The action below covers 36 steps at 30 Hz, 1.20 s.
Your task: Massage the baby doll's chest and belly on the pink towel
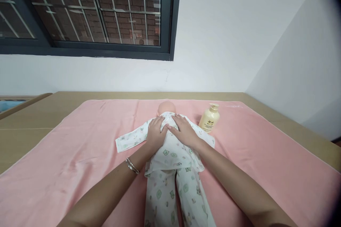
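Pink blanket (93,156) covers a tan table (32,120) below a barred window (87,10). A baby doll (170,156) in white printed pyjamas lies face up along the middle of the blanket, head toward the wall. The left hand (156,134) and right hand (183,130) lie flat and open on the doll's chest, fingers spread, fingertips nearly meeting, gripping nothing. A silver bracelet (132,166) circles the left wrist. A cream pump bottle (209,117) lies just right of the doll's shoulder.
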Tool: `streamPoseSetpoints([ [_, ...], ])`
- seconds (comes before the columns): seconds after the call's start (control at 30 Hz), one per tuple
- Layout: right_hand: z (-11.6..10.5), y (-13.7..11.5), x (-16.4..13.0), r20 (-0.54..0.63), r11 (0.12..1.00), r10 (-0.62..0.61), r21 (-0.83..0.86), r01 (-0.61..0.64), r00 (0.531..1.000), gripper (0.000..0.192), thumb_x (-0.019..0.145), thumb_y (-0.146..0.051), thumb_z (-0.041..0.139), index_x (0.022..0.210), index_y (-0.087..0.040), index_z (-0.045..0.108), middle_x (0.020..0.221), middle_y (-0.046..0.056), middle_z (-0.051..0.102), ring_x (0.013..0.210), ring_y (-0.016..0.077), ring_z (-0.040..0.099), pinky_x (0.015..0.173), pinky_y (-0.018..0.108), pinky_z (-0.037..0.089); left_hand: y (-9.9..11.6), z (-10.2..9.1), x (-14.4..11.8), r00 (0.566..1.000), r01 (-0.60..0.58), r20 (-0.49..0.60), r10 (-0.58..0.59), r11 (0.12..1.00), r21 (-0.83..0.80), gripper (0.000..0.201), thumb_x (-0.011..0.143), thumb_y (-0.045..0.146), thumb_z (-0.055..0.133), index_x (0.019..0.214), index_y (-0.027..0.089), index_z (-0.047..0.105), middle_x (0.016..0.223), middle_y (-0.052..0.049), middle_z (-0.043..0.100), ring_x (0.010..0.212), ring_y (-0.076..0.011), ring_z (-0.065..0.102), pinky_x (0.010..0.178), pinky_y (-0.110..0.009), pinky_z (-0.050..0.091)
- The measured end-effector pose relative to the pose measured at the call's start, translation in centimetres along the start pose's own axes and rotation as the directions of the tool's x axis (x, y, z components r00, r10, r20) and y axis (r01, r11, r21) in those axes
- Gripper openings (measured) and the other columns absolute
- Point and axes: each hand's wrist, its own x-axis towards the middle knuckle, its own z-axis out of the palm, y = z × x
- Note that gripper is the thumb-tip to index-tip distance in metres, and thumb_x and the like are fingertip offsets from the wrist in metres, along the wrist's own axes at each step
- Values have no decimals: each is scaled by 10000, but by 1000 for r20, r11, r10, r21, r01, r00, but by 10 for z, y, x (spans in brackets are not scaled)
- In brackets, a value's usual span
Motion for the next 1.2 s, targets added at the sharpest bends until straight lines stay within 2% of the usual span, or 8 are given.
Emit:
streamPoseSetpoints([
  [0.13, -3, -7, -4, 22, 999, 14, -44, -13, 1000, 671, 938, -586, 342, 1433, -134, 369, 1511, 166, 325, 1425, 275, 221, 1146, 506, 141, -1, -1, 1, 1000, 13, -2, -13, 999, -30, 346, 890, 309, 472, 1179, 162, 591, 1258, -116, 618, 1213, -253, 520, 1079, -474, 359],
  [0.27, -11, -24, -14, 28, 997, -60, -54, 61, 998, 671, 914, -581, 409, 1450, -184, 344, 1529, 125, 301, 1429, 287, 203, 1143, 535, 141, -2, -1, 1, 999, 27, -25, -30, 993, -119, 325, 910, 338, 454, 1150, 177, 603, 1220, -99, 636, 1173, -237, 546, 1053, -451, 394],
  [0.43, -9, -38, -22, -189, 985, -160, -92, 145, 969, 522, 953, -382, 375, 1432, -174, 369, 1524, 116, 314, 1426, 241, 220, 1151, 515, 176, -1, -1, -3, 987, 77, -113, -111, 961, -266, 367, 962, 342, 328, 1171, 186, 587, 1235, -89, 622, 1174, -210, 549, 1045, -422, 408],
  [0.6, -1, -35, -21, -9, 952, -265, -159, 261, 964, 460, 946, -333, 409, 1373, -175, 467, 1499, 110, 366, 1427, 260, 217, 1161, 529, 130, 3, -5, -4, 957, 179, -134, -256, 890, -419, 409, 978, 389, 279, 1142, 179, 589, 1198, -83, 637, 1152, -199, 564, 1023, -381, 428],
  [0.8, -6, -33, -19, -140, 962, -248, -151, 227, 959, 469, 932, -305, 407, 1375, -158, 458, 1534, 114, 289, 1440, 243, 174, 1159, 524, 146, 4, -6, -1, 944, 226, -118, -309, 864, -451, 394, 970, 397, 295, 1073, 187, 612, 1140, -69, 656, 1102, -194, 580, 997, -366, 439],
  [0.93, -1, -35, -20, 11, 965, -209, -160, 208, 978, 488, 944, -352, 410, 1399, -179, 433, 1537, 110, 286, 1447, 279, 131, 1154, 544, 129, 3, -5, -3, 947, 213, -125, -295, 872, -441, 383, 968, 391, 302, 1082, 189, 607, 1144, -69, 651, 1117, -195, 574, 1007, -367, 431],
  [1.03, -1, -38, -22, 29, 978, -155, -136, 157, 988, 510, 955, -363, 383, 1429, -172, 386, 1556, 119, 233, 1451, 294, 90, 1146, 544, 157, 3, -5, -3, 948, 210, -123, -292, 870, -446, 383, 963, 389, 303, 1082, 190, 608, 1143, -69, 652, 1115, -192, 576, 1009, -364, 431],
  [1.2, -4, -41, -24, -76, 969, -177, -189, 160, 981, 550, 922, -317, 422, 1436, -133, 360, 1568, 132, 182, 1455, 294, 31, 1153, 546, 121, -6, -2, 9, 884, 289, -114, -453, 723, -627, 380, 921, 378, 333, 950, 162, 645, 1038, -85, 693, 1049, -206, 618, 998, -384, 438],
])
